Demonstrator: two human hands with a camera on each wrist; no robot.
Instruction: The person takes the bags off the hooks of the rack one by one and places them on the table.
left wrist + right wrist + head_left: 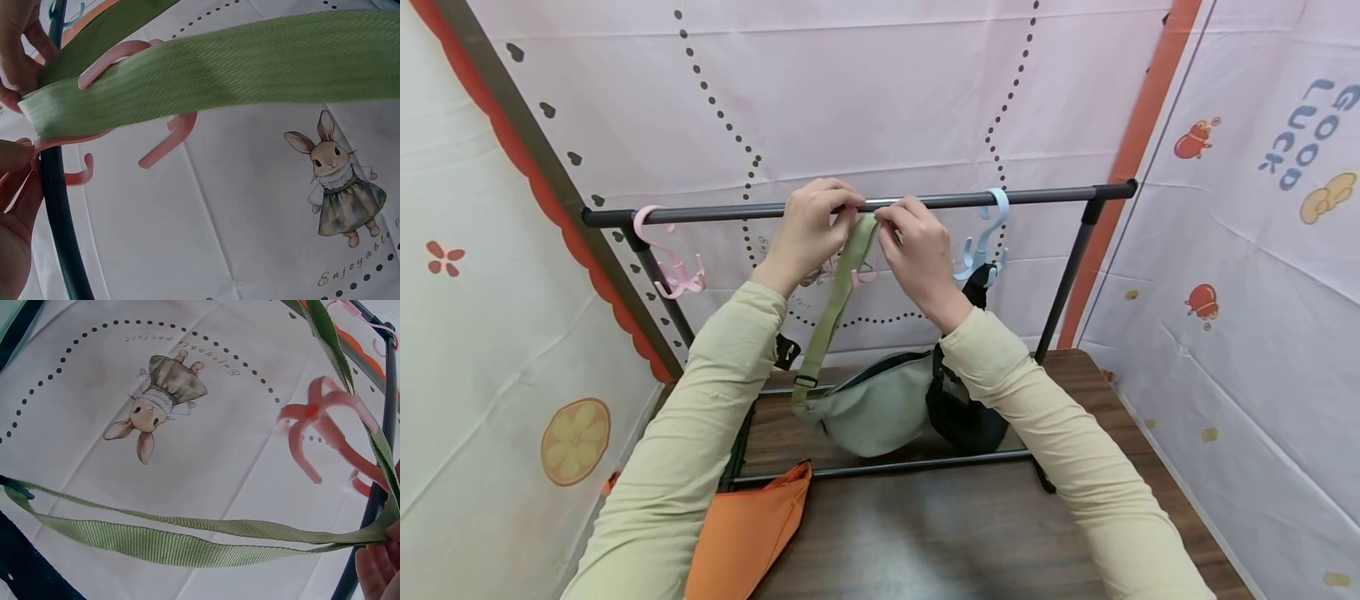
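Note:
At the clothes rail (737,212), both hands meet near the middle. My left hand (820,225) pinches the stem of a pink hook (169,144), just under the rail. Beside it, my right hand (921,250) pinches a green webbing strap (837,308), whose two lengths come together at its fingertips in the right wrist view. One pink prong curls over the strap's edge in the left wrist view. Below hangs the strap's pale green waist bag (880,408), its zip opening dark. Much of the pink hook is hidden by strap and hands in the head view.
Another pink hook (681,275) hangs at the rail's left end. A blue hook (985,237) to the right carries a black bag (966,417). An orange bag (748,533) lies front left on the wooden table (940,533). Printed cloth walls enclose the space.

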